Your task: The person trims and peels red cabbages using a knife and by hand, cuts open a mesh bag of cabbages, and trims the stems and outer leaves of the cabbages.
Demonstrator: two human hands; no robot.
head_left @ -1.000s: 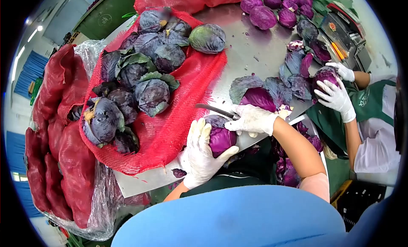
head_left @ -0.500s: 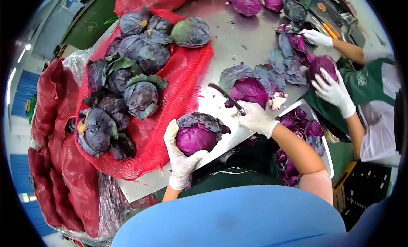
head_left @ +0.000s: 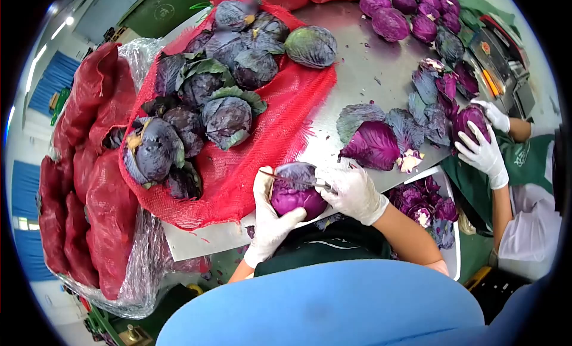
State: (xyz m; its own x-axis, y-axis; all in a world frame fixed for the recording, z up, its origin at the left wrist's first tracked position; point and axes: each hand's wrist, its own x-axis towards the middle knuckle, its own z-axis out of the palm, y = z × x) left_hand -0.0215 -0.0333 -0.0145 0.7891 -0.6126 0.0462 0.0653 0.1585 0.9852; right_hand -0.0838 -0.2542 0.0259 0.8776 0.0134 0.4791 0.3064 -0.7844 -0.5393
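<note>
At the table's front edge, my left hand (head_left: 271, 218), in a white glove, is wrapped round the left and lower side of a purple cabbage (head_left: 296, 198). Darker outer leaf covers the top of this cabbage. My gloved right hand (head_left: 353, 190) grips a knife (head_left: 292, 178), whose thin blade lies across the upper part of the cabbage. Just beyond my right hand rest loose purple and grey-green leaves (head_left: 372, 145) and a pale cut stem piece (head_left: 410, 161).
A red mesh sack (head_left: 220, 194) bears several untrimmed cabbages on the left. Full red sacks (head_left: 110, 209) stand beyond it. A white bin (head_left: 454, 251) of trimmings is at right, near a co-worker's gloved hand (head_left: 484, 155) on another cabbage. Peeled cabbages (head_left: 390, 24) lie at the back.
The knife has come from right of the cabbage onto its top, with my right hand moving left. The co-worker's far hand has returned to their cabbage. The camera view has shifted.
</note>
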